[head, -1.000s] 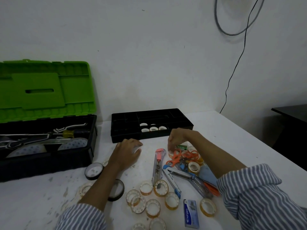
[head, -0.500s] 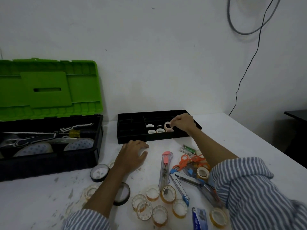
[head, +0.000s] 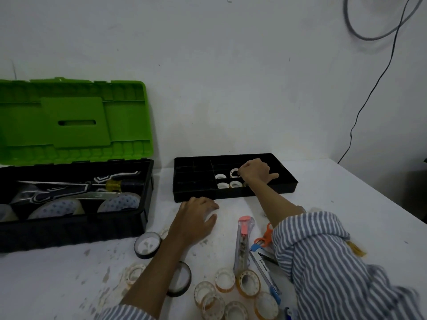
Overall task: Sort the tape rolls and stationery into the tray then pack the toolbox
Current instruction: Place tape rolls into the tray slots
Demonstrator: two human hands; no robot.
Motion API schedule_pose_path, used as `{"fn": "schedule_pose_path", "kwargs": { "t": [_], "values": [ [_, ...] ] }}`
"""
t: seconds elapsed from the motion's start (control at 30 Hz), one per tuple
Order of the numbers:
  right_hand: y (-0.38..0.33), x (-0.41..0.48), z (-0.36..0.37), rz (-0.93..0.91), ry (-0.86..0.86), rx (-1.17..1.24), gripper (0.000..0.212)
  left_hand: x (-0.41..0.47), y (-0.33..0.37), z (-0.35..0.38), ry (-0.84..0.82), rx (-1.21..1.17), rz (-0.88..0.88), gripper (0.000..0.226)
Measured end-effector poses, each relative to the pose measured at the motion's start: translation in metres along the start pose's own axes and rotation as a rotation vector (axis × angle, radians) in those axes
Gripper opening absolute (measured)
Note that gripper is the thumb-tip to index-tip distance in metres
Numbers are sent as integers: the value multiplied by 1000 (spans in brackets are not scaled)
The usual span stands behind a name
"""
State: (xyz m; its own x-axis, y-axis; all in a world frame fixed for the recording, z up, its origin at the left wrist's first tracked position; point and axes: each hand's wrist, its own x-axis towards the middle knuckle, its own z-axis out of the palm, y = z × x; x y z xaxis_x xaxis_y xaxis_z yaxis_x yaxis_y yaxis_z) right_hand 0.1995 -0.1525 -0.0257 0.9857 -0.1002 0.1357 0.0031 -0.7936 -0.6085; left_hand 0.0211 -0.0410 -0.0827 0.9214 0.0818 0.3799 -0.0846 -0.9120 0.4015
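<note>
- White, stained surface [head: 335,185] set against a pale wall [head: 231,88], with a dark cable [head: 369,93] hanging at the far right.
- Far left: open toolbox [head: 69,229], green lid [head: 74,121] standing upright, tools and large tape rolls inside the black base.
- Just right of it, by the wall: black tray [head: 231,196], split into compartments.
- Right hand [head: 254,173] over the tray's middle compartments, thumb and forefinger pinching a small tape roll [head: 233,173] tilted on edge, little finger stretched out to the right.
- Three white rolls [head: 223,185] lying flat in the tray, just beside and in front of the pinched one.
- Left hand [head: 196,220] palm down on the surface just before the tray's front wall, fingers relaxed and spread, gripping nothing.
- Near edge: two black tape rolls [head: 147,244] either side of the left forearm, a cluster of clear tape rolls [head: 248,282], a utility knife [head: 242,243], and orange scissors [head: 265,236] partly hidden by the striped sleeve [head: 335,262].
</note>
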Motion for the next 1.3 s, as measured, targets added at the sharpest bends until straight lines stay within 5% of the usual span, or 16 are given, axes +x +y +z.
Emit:
{"fn": "schedule_pose_path", "kwargs": {
  "t": [0.53, 0.8, 1.1, 1.3],
  "values": [
    [17, 1, -18, -218, -254, 99, 31, -1, 2, -3, -24, -29, -15, 39],
    [32, 4, -55, -263, -197, 105, 20, -2, 3, -5, -29, -29, -12, 42],
    [81, 9, -92, -255, -488, -67, 10, -4, 7, -7, -42, 6, -2, 42],
    [96, 1, -122, -254, -634, -301, 24, -6, 7, -8, -39, 16, 10, 42]
  ]
}}
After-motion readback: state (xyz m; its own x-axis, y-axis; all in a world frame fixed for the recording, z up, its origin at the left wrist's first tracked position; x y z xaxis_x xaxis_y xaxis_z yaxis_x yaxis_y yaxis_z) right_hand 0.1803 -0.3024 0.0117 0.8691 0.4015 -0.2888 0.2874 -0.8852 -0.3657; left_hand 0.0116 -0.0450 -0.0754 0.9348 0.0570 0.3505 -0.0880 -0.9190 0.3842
